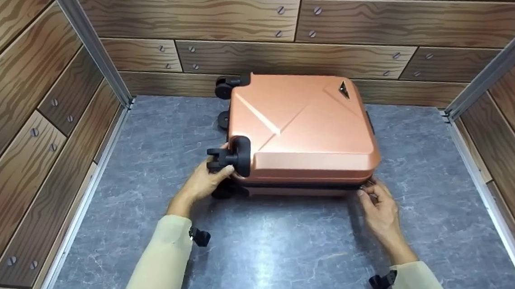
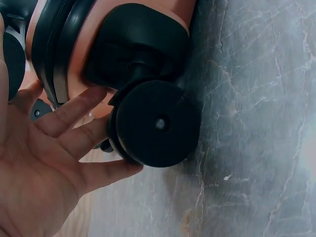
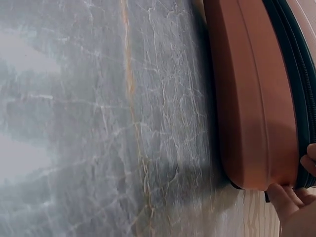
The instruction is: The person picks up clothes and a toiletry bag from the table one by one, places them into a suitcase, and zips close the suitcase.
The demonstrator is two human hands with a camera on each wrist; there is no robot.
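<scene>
An orange hard-shell suitcase (image 1: 301, 118) lies flat on the floor, its black wheels toward the left. At its near left corner is my left hand (image 1: 203, 180), thumb against the upper wheel (image 1: 218, 160). In the left wrist view the fingers of that hand (image 2: 54, 158) are spread and fairly straight, touching the suitcase end and the lower wheel (image 2: 159, 123). My right hand (image 1: 382, 208) holds the near right corner, by the black zipper band (image 1: 306, 187). In the right wrist view the fingertips (image 3: 280, 195) bend against the shell's corner; the rest is cut off.
Grey marble-look floor (image 1: 269, 252) surrounds the suitcase. Wood-patterned panels (image 1: 239, 19) stand behind it and at both sides, with metal strips (image 1: 92, 51) at the corners. The suitcase's far side lies close to the back panel.
</scene>
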